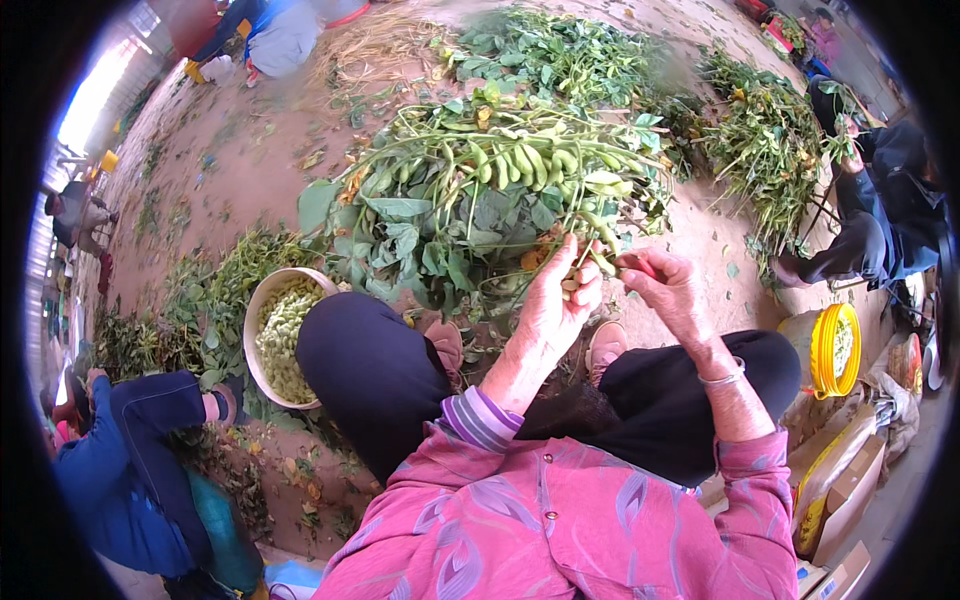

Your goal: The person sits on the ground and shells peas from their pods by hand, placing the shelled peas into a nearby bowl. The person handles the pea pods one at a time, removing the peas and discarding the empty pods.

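My left hand point(564, 289) is closed on green bean pods, with a few pale pods or beans showing between its fingers. Close on its right, my right hand point(664, 289) pinches a small red item whose kind I cannot tell, beside the tip of a pod point(604, 262). Just beyond both hands lies a heap of cut soybean plants point(420, 225), with a row of plump green pods point(525, 165) across its top. Left of my knee stands a pale bucket point(251, 337) holding many shelled green beans point(289, 337).
A yellow-rimmed bucket point(817, 352) with beans stands at right, near cardboard boxes point(851, 491). More plant piles lie at the back point(555, 56), right point(765, 142) and left point(217, 300). People sit at left point(127, 465) and right point(877, 210); others are farther back.
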